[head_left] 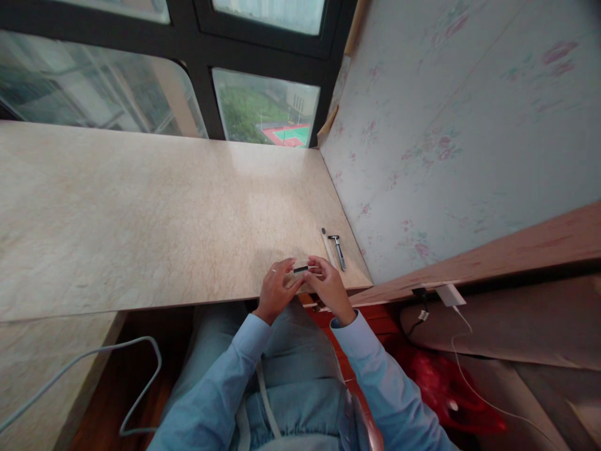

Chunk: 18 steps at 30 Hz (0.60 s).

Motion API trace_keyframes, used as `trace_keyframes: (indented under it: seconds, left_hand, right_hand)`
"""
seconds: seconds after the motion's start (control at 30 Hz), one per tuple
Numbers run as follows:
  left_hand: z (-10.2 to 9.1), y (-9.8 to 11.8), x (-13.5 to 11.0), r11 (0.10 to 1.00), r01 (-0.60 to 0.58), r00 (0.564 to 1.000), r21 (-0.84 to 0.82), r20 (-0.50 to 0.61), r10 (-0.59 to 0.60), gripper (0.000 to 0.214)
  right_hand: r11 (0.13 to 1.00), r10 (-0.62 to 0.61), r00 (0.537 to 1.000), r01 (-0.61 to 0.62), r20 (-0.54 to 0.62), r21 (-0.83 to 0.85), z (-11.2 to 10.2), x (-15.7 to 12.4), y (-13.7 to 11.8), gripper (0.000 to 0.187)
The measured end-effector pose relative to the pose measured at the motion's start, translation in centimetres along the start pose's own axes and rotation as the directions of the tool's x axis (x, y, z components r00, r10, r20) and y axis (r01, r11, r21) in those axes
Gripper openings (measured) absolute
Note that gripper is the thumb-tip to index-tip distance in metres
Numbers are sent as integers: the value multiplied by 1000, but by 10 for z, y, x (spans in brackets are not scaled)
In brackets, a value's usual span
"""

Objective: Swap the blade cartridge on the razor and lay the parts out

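Just above the front edge of the counter, my two hands meet around a small, narrow black bar; its exact kind is too small to tell. My left hand curls around the left end, thumb below and fingers above. At the right end, the bent fingers and thumb of my right hand are closed on it. A safety razor with a dark handle lies just beyond my right hand. Beside it, partly behind my fingers, is a slim white toothbrush with a dark head.
A flowered wall borders the counter on the right, and a dark-framed window stands behind it. A pale cable loops at lower left. On the right, a white charger hangs above a red plastic bag.
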<state>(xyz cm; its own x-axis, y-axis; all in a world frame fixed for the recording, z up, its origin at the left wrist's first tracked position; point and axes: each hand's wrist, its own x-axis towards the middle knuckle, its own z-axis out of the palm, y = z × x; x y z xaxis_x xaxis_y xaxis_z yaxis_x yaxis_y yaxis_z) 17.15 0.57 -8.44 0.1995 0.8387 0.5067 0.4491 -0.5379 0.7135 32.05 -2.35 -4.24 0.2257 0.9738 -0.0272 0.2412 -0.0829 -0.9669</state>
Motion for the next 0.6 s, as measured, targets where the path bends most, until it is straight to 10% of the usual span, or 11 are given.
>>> trace_keyframes:
  seconds: [0.6]
  left_hand:
    - [5,-1,-1,998,53,998,-40,-14,-53,42]
  right_hand:
    - [801,-232,971,160,-52,-577,24,-4,-22,34]
